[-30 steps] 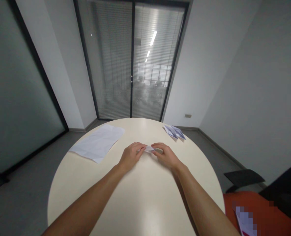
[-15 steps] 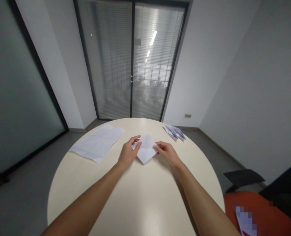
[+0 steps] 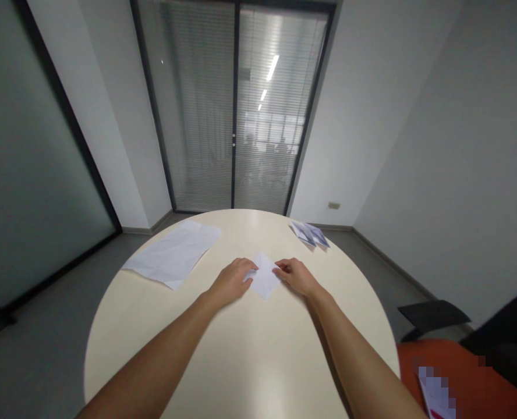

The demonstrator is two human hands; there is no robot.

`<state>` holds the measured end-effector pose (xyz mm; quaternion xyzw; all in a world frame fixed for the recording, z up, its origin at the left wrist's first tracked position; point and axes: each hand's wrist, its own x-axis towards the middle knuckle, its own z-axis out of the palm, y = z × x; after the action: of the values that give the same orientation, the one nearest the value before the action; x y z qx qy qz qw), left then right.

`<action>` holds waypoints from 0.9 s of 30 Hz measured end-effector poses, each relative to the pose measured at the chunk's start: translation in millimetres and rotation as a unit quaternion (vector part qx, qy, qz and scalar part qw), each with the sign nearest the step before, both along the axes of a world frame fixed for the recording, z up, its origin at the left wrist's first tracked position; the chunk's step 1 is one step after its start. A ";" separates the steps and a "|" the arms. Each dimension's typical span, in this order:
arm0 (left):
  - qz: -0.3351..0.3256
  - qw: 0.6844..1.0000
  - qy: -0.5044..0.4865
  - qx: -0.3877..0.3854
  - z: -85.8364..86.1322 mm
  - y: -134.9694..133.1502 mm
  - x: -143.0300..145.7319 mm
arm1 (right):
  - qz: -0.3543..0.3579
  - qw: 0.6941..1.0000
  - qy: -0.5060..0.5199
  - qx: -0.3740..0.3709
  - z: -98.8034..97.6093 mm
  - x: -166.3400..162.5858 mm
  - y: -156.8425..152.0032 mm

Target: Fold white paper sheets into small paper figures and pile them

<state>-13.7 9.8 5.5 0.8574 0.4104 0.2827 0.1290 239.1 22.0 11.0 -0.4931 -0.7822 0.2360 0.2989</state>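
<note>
A small folded white paper square [image 3: 265, 282] lies on the table with one corner toward me and crease lines across its face. My left hand [image 3: 234, 280] rests at its left corner, thumb and fingers apart, fingertips touching the paper. At the opposite corner my right hand [image 3: 300, 276] pinches the paper's edge between thumb and curled fingers. The fingers partly cover both side corners, and the underside of the paper is hidden.
The round cream table [image 3: 241, 355] carries a large creased white sheet [image 3: 175, 253] at the back left. Folded paper pieces [image 3: 308, 234] lie near its back right edge. An orange chair [image 3: 472, 378] with a black armrest [image 3: 435, 314] stands at right.
The folded paper has come down flat onto the table, slightly nearer to me. My left hand's thumb and fingers have spread from their grip; my right hand has moved down with its corner.
</note>
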 end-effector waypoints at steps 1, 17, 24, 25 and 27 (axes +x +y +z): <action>-0.001 1.000 0.002 -0.005 -1.8 0.5 -0.5 | 0.008 1.000 -0.011 0.007 1.1 0.2 -0.2; -0.085 0.993 0.080 -0.018 11.6 -0.3 -21.4 | 0.049 0.997 -0.060 0.027 2.7 8.9 0.1; -0.077 0.994 0.075 -0.014 9.4 7.7 -26.6 | 0.080 0.995 -0.013 -0.066 2.9 20.9 -0.7; -0.075 0.995 0.071 -0.014 10.1 7.5 -26.2 | 0.079 0.995 -0.007 -0.068 2.6 21.4 -0.6; -0.064 0.996 0.066 -0.013 11.8 6.5 -24.9 | 0.074 0.995 -0.006 -0.067 1.9 21.9 -0.2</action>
<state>-38.6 16.3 17.3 0.8967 0.3661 0.2117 0.1307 261.0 21.8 12.9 -0.4541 -0.8008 0.3061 0.2426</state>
